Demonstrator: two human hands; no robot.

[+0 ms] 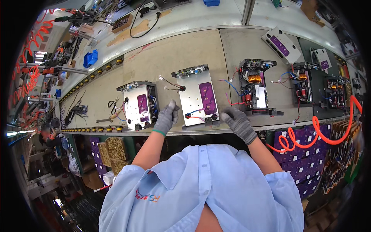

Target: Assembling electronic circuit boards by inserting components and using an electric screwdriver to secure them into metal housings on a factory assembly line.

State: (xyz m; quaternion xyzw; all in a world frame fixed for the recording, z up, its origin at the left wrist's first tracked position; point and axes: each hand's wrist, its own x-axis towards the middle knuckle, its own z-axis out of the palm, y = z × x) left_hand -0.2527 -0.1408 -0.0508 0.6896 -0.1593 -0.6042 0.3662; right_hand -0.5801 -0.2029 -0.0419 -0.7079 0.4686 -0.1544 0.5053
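Between my two hands lies a metal-cased electronic unit with a purple printed panel, a circuit board along its far end and loose wires. My left hand, in a grey knit glove, is beside the unit's left edge, fingers loosely bent, with nothing seen in it. My right hand, gloved alike, is at the near right corner, fingers reaching toward the case. Whether either hand touches the case I cannot tell. A similar cased unit sits to the left. On the right is an uncased unit with a copper coil.
Further right stand more uncased units and a loose metal cover. A coiled orange air hose hangs across the near right edge. At left lie a wrench, scissors and black cable ties. Blue bins stand behind.
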